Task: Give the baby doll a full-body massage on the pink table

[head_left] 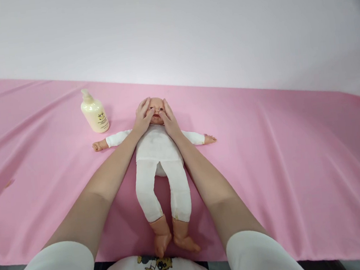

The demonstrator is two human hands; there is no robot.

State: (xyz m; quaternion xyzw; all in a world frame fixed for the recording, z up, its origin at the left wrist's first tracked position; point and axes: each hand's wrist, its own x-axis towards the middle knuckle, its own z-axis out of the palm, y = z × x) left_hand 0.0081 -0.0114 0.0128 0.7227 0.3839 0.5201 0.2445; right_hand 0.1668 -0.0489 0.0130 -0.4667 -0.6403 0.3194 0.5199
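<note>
A baby doll in a white cloth suit lies on its back, head away from me, arms spread out and bare feet toward me. My left hand rests along the left side of its face, with fingers stretched out and the thumb by the nose. On the opposite cheek lies my right hand, its fingers also extended and its thumb near the mouth. Between the two hands the doll's eyes, nose and red mouth show. Both palms are hidden against the head.
A pale yellow pump bottle stands upright to the left of the doll's head. Pink cloth with folds covers the table. Behind it rises a white wall. The table's front edge runs close to my body.
</note>
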